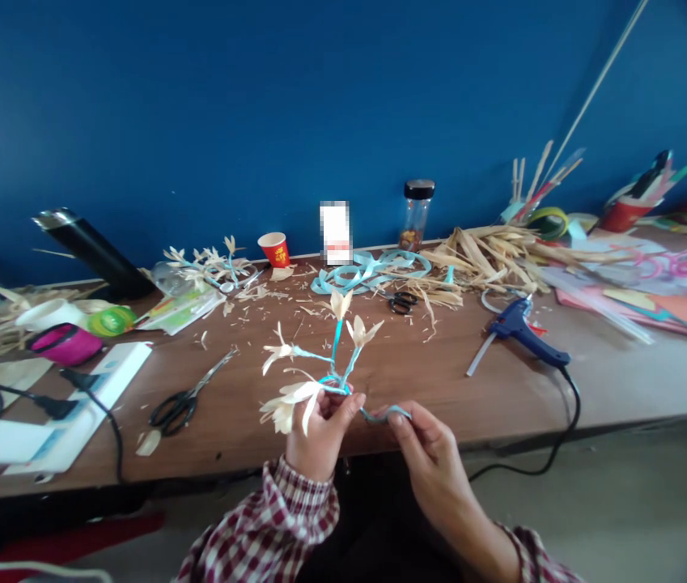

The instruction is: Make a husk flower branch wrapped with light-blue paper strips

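Note:
My left hand (323, 429) pinches a bunch of handmade flowers (338, 340) where their stems meet, near the front edge of the table. The flowers have cream, husk-like petals and stems wrapped in light blue. From the bunch a light blue ribbon (388, 411) runs right, slightly slack, to my right hand (431, 445), which holds it between thumb and fingers. More of the same ribbon (349, 279) lies in a loose heap behind the flowers. Small black scissors (402, 303) rest beside that heap.
A blue glue gun (519, 328) with a cord lies at right, near dried husks (489, 251). Larger scissors (182, 405) and a white power strip (100, 397) are at left. Against the blue wall stand a red paper cup (278, 253) and a jar (416, 219).

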The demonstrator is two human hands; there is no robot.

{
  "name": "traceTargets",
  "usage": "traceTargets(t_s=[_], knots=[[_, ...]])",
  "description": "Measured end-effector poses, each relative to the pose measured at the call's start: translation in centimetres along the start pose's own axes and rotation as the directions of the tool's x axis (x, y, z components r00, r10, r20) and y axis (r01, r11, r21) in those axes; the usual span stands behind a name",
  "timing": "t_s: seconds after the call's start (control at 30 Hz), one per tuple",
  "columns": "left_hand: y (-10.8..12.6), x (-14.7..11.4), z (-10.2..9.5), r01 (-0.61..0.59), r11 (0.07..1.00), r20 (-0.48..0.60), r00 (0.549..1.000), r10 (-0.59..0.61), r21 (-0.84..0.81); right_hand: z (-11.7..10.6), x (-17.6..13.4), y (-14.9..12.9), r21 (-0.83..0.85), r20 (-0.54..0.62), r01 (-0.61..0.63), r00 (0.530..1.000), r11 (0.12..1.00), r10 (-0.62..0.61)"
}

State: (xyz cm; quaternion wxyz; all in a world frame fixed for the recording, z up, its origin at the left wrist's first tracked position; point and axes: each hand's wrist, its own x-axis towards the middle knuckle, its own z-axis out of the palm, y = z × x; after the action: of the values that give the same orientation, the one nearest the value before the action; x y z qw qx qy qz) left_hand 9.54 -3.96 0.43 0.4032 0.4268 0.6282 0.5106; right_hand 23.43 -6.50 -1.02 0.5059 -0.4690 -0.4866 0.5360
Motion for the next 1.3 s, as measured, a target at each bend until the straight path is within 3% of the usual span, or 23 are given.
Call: traceTargets(t_s=[0.4,0.53,0.73,1.13,1.3], knots=[[-0.8,0.3,-0.1,-0.047,0.984,0.028,0.999,0.042,0.173,-0.4,-0.4,0.3,-0.245,0.025,0.244,0.969,0.938,-0.246],[-0.7,0.2,0.2,-0.137,0.984,0.017,0.991,0.136,0.115,-0.5,-0.5,0.5,-0.304,0.058,0.303,0.952,0.903,-0.300],[-0.6,0.2,0.5,-0.018,0.998,0.091,0.996,0.023,-0.055,-0.7,-0.6,0.9,-0.373,0.092,0.391,0.918,0.841,-0.386],[-0.9,0.0,0.2,-0.133,0.991,0.080,0.988,0.134,-0.022,-0.7,-0.6,1.1,-0.393,0.093,0.416,0.905,0.820,-0.415],[-1.6,0.1,0.4,-0.047,0.985,0.099,0.993,0.064,-0.168,-0.6,-0.7,1.6,-0.427,0.107,0.442,0.891,0.789,-0.442]])
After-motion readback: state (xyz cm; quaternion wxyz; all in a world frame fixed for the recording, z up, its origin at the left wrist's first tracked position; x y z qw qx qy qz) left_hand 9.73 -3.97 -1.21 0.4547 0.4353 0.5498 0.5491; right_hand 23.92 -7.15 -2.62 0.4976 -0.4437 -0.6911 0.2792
